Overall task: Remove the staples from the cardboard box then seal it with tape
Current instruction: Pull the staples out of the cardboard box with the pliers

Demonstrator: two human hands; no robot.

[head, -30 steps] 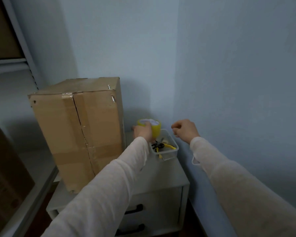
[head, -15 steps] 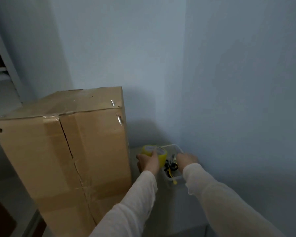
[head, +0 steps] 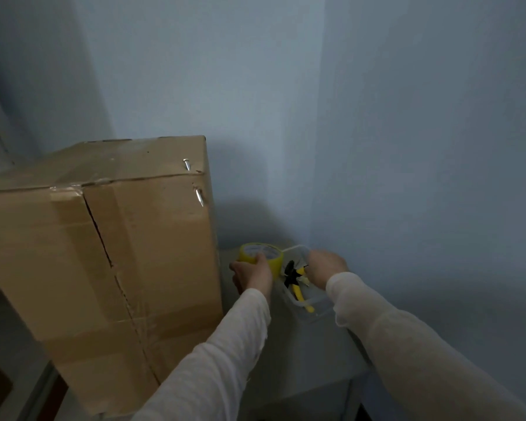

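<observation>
Grip of the left hand (head: 251,276) is wrapped round the yellow tape roll (head: 263,254), held level with its hole facing up, just beside the cardboard box (head: 119,253); the print on its core is too blurred to read. Grip of the right hand (head: 327,267) cannot be told: its fingers dip into the clear tray (head: 318,311) by yellow-handled pliers (head: 299,294). That box stands upright on the bench (head: 310,360), long axis vertical, taped seam toward the camera, two staples (head: 200,197) near its top right corner
</observation>
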